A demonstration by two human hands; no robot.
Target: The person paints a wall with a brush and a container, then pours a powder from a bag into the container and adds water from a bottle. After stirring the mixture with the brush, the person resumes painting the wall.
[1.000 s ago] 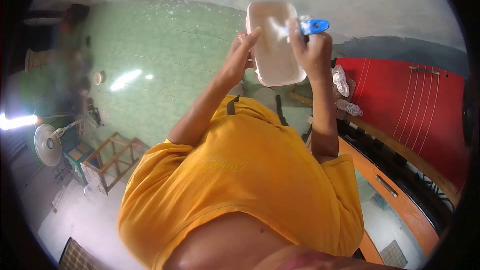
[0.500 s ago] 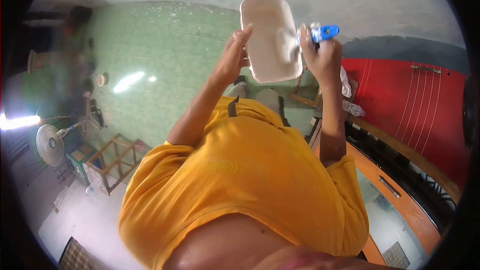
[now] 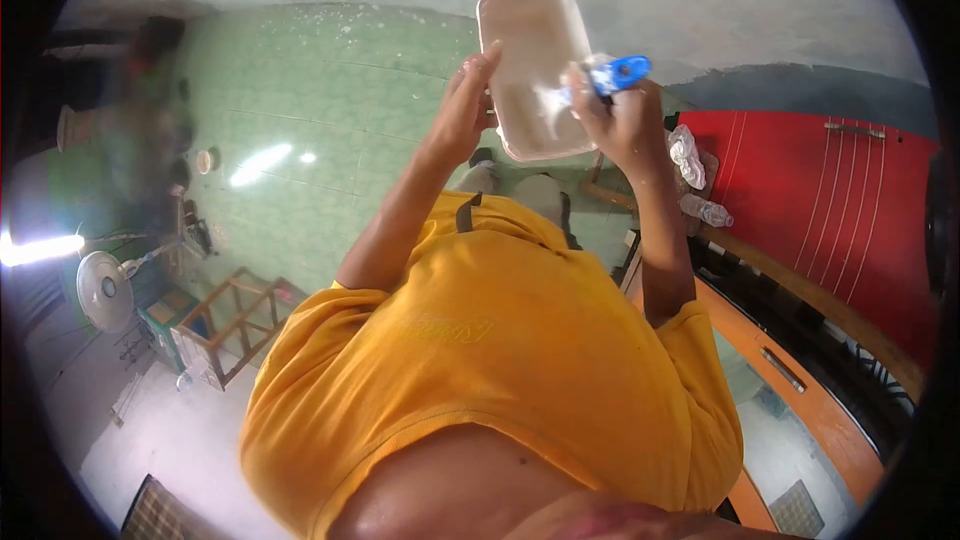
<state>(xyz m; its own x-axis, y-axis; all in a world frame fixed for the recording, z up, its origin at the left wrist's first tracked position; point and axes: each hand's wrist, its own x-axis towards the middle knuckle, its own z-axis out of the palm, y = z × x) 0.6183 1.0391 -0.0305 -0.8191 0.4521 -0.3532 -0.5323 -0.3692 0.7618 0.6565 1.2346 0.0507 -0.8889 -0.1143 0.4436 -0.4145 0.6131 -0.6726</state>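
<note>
A shallow whitish tray (image 3: 527, 50) with rounded corners is held up in front of me, streaked with white paint inside. My left hand (image 3: 470, 95) grips its left edge, thumb over the rim and fingers behind. In my right hand (image 3: 625, 125) is a paintbrush (image 3: 618, 74) with a blue handle, closed in the fingers. White paint coats the brush near the fingers. Its bristle end is over the lower right part of the tray, where white paint is smeared; bristles are partly hidden and blurred.
A grey-white wall (image 3: 720, 0) rises ahead, above a green tiled floor (image 3: 330, 90) with white spatters. On the right stand a red panel (image 3: 790, 200), a plastic bottle (image 3: 706, 210) and an orange cabinet (image 3: 800, 390). At left are a fan (image 3: 105, 290) and a wooden frame (image 3: 235, 325).
My right hand has moved the paintbrush left and slightly down, further over the tray. The tray has shifted slightly up and left, still in my left hand.
</note>
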